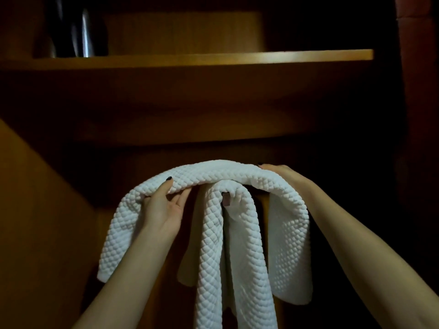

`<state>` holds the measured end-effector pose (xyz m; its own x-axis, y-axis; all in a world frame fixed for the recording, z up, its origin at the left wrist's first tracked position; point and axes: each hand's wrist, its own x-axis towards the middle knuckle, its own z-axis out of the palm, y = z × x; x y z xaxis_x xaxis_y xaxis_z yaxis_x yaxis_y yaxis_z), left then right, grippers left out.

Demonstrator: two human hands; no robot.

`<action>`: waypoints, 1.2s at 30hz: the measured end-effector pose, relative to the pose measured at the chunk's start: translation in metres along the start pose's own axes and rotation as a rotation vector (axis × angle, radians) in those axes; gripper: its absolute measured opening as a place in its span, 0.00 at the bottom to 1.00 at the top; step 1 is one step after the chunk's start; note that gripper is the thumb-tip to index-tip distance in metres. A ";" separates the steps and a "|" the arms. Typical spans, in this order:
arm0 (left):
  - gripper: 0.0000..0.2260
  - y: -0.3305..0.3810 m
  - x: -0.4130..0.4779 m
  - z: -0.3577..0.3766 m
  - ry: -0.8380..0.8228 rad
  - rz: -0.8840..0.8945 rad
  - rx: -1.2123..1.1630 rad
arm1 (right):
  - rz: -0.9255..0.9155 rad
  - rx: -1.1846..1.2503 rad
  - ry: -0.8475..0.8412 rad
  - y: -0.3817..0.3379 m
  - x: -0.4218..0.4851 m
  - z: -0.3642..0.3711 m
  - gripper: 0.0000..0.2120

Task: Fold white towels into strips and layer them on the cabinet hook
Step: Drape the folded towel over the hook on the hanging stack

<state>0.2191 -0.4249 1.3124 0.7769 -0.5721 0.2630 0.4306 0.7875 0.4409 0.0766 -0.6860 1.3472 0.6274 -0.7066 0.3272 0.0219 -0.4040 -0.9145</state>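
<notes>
Your left grip [164, 206] pinches the upper quilted towel [213, 173], thumb on top. Your right grip [283, 173] lies on it; whether it clamps cannot be told. Between the grips, the cabinet hook [226, 201] carries a hung towel [213, 257]. Judge the cloth soft, light and limp: hold it at the top fold.

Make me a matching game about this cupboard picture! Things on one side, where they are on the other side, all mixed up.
Things:
1. upper towel
2. lower towel
3. dark shiny container
4. hook

Places:
A. up on the shelf
B. peeking out of the lower towel
C. hanging down from the hook
D. held up by the left hand

Pairs: 1-D, 2-C, 3-A, 4-B
</notes>
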 end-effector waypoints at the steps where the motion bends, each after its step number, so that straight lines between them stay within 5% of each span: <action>1: 0.24 -0.002 -0.003 -0.001 0.005 0.020 -0.012 | 0.010 -0.045 -0.012 0.003 -0.001 0.003 0.16; 7: 0.17 -0.025 -0.037 -0.028 -0.016 -0.053 0.023 | -0.096 -0.124 -0.064 0.038 -0.029 0.029 0.15; 11: 0.11 -0.019 -0.054 -0.049 -0.112 -0.096 0.335 | -0.256 -0.093 0.008 0.037 -0.050 0.039 0.10; 13: 0.08 -0.015 -0.062 -0.063 -0.095 0.075 0.645 | -0.346 -0.085 0.026 0.025 -0.062 0.040 0.10; 17: 0.09 -0.004 -0.049 -0.069 -0.102 0.742 1.167 | -0.546 -0.063 0.024 -0.004 -0.085 0.043 0.11; 19: 0.17 -0.002 -0.029 -0.058 -0.223 0.777 1.349 | -0.581 -0.175 -0.006 -0.013 -0.089 0.050 0.16; 23: 0.20 -0.011 -0.003 -0.039 -0.463 0.622 1.362 | -0.661 -0.256 0.087 -0.012 -0.095 0.060 0.15; 28: 0.15 -0.015 0.004 -0.038 -0.431 0.835 1.327 | -0.811 -0.339 0.224 -0.016 -0.093 0.064 0.11; 36: 0.15 -0.023 -0.013 -0.043 -0.376 0.930 1.281 | -0.803 -0.202 0.215 -0.012 -0.101 0.069 0.09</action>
<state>0.2190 -0.4260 1.2618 0.3033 -0.2058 0.9304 -0.8896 0.2888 0.3539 0.0672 -0.5695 1.3091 0.3196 -0.2481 0.9145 0.2444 -0.9109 -0.3325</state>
